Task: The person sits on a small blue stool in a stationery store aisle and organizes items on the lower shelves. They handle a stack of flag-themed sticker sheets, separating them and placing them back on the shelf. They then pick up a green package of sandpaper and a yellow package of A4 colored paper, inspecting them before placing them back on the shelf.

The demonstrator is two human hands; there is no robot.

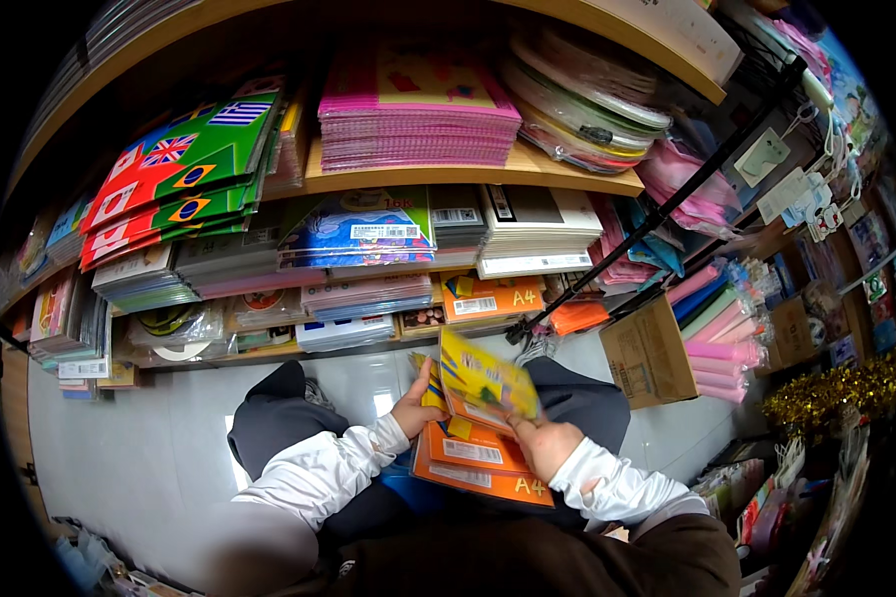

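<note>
Between my knees, my left hand (414, 407) grips the left edge of several orange A4 paper packs (485, 451). My right hand (541, 440) pinches the lower right corner of a yellow printed pack (493, 373), blurred and tilted over the orange ones. Another yellow edge shows beside my left fingers. The lowest orange packs lie fanned out over my lap. On the low shelf ahead is a similar orange A4 pack (493, 297), a little beyond the yellow pack.
Wooden shelves (463, 175) ahead hold pink booklets (418, 112), flag-printed packs (187, 164) and bagged round items (582, 104). A black metal post (664, 205) slants at the right. A cardboard box (646, 354) with pink rolls (724, 366) stands beside my right knee, near gold tinsel (829, 399).
</note>
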